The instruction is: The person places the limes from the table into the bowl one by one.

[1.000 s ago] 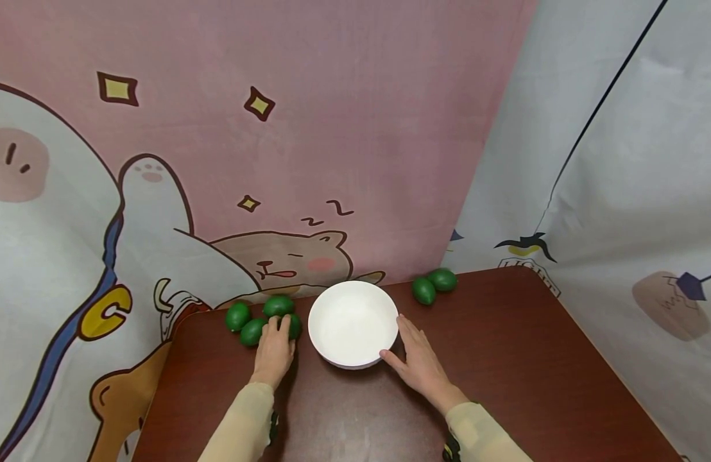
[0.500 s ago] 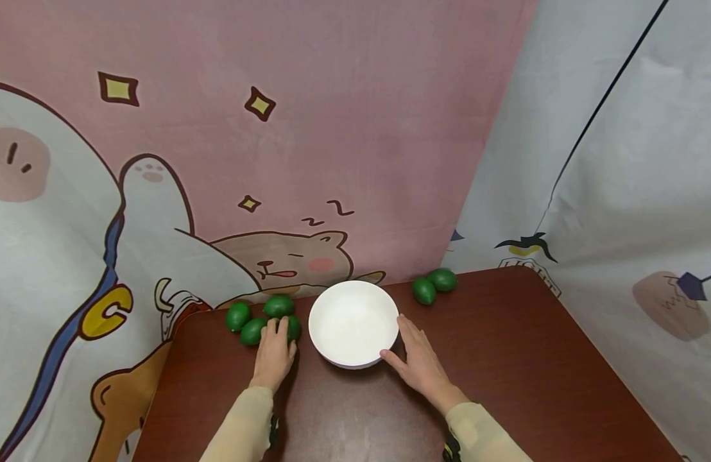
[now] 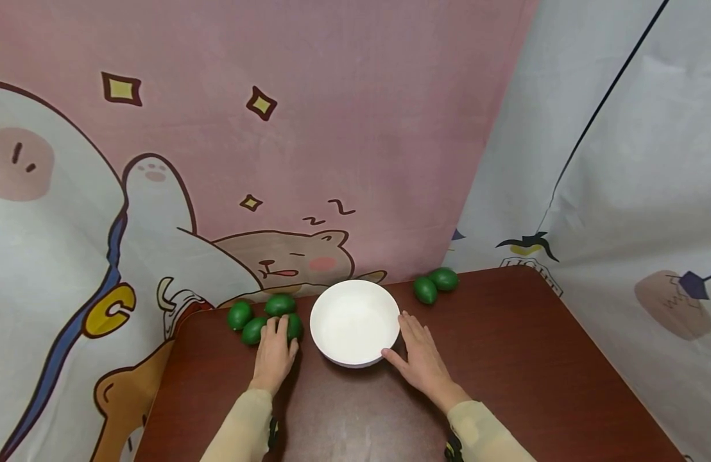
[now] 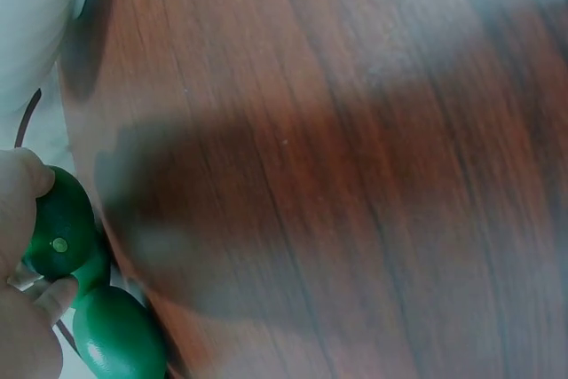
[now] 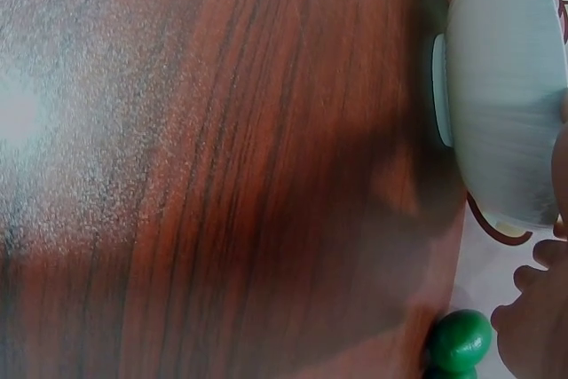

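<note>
A white bowl [image 3: 355, 324] stands near the back of the table. To its left, my left hand [image 3: 272, 359] pinches a green lime [image 4: 60, 228] between thumb and fingers, as the left wrist view shows; the hand partly covers it in the head view. Several more limes [image 3: 240, 315] lie close around that hand. My right hand [image 3: 420, 363] touches the bowl's right side, thumb at the near rim and fingers fairly straight along the wall. Nothing lies inside the bowl.
Two more limes [image 3: 425, 290] lie at the table's back edge, right of the bowl. The brown wooden table [image 3: 505, 359] reaches a printed cloth backdrop [image 3: 390, 141] behind it. A white cloth [image 3: 633, 179] hangs at the right.
Very little differs: the head view has shifted slightly. The left hand stays on the lime and the right hand stays against the bowl.
</note>
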Action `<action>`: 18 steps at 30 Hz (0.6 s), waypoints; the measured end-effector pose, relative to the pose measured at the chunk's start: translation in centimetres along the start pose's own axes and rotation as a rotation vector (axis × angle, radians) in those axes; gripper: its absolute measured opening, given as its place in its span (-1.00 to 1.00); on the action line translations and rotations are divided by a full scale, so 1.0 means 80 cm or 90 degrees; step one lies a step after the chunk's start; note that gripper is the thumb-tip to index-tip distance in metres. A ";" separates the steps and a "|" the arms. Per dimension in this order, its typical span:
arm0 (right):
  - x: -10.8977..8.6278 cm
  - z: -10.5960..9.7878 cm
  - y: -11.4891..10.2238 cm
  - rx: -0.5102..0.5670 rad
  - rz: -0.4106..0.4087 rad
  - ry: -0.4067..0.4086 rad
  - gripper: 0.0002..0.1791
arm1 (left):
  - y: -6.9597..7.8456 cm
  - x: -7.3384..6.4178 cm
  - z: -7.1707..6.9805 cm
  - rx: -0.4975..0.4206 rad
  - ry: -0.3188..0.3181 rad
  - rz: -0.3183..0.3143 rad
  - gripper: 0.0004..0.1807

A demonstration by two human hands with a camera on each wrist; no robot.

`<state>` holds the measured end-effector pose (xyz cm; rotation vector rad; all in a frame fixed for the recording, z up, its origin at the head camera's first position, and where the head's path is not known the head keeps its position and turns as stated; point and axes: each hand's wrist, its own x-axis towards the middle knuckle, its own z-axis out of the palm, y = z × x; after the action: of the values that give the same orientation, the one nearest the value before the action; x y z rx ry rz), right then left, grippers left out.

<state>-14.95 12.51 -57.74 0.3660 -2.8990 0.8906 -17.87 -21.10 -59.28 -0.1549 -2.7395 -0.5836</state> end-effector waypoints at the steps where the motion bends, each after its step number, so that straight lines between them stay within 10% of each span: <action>1: 0.000 0.000 0.000 -0.005 -0.004 0.003 0.00 | 0.001 0.000 -0.001 -0.002 0.000 -0.001 -0.39; 18: 0.004 -0.012 0.004 -0.103 -0.041 0.001 -0.04 | 0.016 0.004 -0.016 -0.027 0.033 0.005 -0.39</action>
<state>-15.34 13.26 -57.06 0.4407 -2.9126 0.6424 -17.56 -20.48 -57.58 -0.1587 -2.6761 -0.6358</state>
